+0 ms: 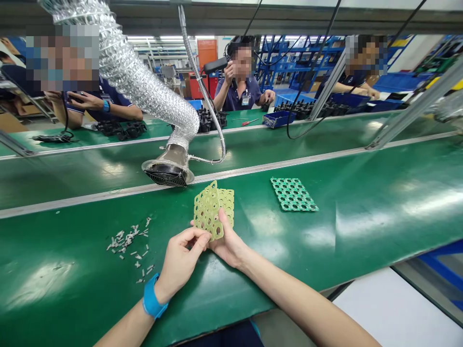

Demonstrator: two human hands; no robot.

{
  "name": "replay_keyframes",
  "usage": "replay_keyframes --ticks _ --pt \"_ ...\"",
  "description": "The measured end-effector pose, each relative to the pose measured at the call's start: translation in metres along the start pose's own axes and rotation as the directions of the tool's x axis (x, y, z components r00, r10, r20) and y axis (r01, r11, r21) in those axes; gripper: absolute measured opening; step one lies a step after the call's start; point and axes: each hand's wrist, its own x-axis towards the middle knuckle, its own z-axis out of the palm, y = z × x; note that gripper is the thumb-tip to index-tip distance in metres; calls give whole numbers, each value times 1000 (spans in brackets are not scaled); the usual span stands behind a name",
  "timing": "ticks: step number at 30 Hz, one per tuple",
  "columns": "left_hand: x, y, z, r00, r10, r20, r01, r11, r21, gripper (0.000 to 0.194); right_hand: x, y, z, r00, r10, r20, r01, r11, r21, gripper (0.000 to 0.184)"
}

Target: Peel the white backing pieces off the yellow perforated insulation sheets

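Two bare hands hold a pale yellow-green perforated plate [213, 211] upright and slightly tilted, just above the near part of a long green surface [336, 250]. A second perforated layer shows behind it on the right, though how the layers join cannot be told. The left hand [180, 262], with a bright blue wristband [152, 296] on its wrist, closes narrowly on the plate's lower edge between thumb and fingers. The right hand [226, 241] cups the plate from below, its thumb rising against the front face. Left of the hands lies a loose scatter of small silvery metal pieces [128, 246], and to the right, flat on the surface and apart from them, sits a green perforated plate [294, 194]. Past the metal rail, a ribbed aluminium duct [133, 77] ends in a metal hood with a black grille [168, 166], hanging just above the surface. Across a second green bench [108, 164], a person in a navy polo shirt [235, 91] raises a black handheld tool [216, 65], near a blue tray [278, 119], a red-handled screwdriver [250, 121] and heaps of black moulded parts [209, 120]
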Motion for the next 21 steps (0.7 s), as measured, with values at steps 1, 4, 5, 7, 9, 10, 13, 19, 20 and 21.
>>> replay_keyframes --ticks 1,4,5,7,9,10,13,19,20,21 --pt "0 1 0 1000 -6 1 6 1000 -5 24 0 0 0 1000 1 7 -1 1000 -3 66" --pt "1 2 -1 1000 -18 6 18 1000 -16 23 2 1 -2 1000 12 24 -12 1000 -16 69" --pt "1 3 -1 1000 -20 8 20 1000 -18 24 2 1 -3 999 13 29 -13 1000 -19 70" --pt "1 3 -1 1000 -22 8 22 1000 -16 24 3 1 -4 999 18 46 -17 1000 -23 70" --pt "1 4 0 1000 -17 4 17 1000 -2 25 3 1 -5 998 25 65 -23 999 -25 71" --pt "2 6 -1 1000 -5 2 5 1000 15 26 3 0 -5 997 25 71 -24 999 -22 70" --pt "7 12 -11 996 70 -55 -64 993 101 22 3 -3 -5 997 -11 72 11 1000 11 61" --pt "9 7 -82 873 119 -473 1 969 245 31 3 -8 -6 1000 -7 19 6 999 46 67" --pt "7 3 -94 861 122 -493 38 953 300 30 2 -8 -5 1000 -8 16 7 999 50 67" --pt "5 -1 -104 866 123 -485 78 924 374 28 0 -8 -3 1000 -6 17 5 999 54 68"
